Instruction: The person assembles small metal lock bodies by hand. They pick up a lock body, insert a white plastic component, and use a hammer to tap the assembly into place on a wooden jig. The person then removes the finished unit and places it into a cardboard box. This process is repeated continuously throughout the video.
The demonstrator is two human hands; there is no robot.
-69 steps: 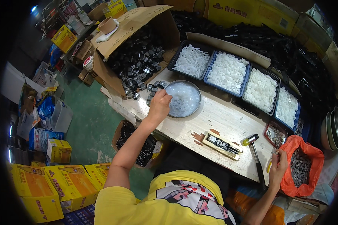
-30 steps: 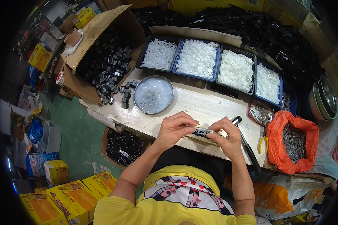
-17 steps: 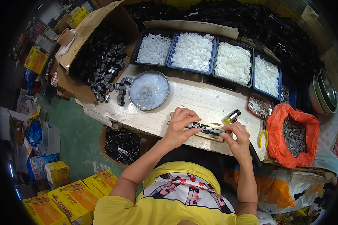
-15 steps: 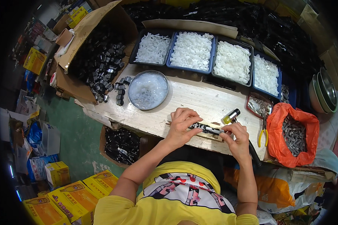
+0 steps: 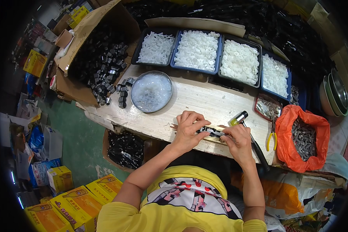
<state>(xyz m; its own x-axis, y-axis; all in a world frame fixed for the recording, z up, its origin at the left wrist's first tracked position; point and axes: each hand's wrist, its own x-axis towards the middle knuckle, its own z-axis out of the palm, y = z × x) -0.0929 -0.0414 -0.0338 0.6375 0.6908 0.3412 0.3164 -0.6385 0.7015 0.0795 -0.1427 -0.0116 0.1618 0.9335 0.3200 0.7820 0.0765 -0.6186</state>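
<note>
At the front of the worktable, a narrow black-and-grey part [image 5: 212, 132] lies along a pale wooden block [image 5: 212, 139]. My left hand [image 5: 188, 128] is closed on the part's left end, thumb and fingers pinching it from both sides. On its right end my right hand [image 5: 239, 140] presses with thumb and forefinger closed. My fingertips hide some of the part, and its exact kind is too small to make out. Just beyond my right hand lies a hammer [image 5: 257, 149] with a yellow-and-black head and a black handle.
Trays of small white plastic pieces [image 5: 196, 52] line the back. A round metal dish [image 5: 152, 92] holds translucent pieces. Black parts [image 5: 104, 73] spill from a carton at left. Yellow-handled pliers [image 5: 271, 141] lie beside an orange bag [image 5: 284, 145] of grey pieces.
My right hand has shifted a little left along the part, uncovering more of the hammer's handle. The left hand stays nearly in place.
</note>
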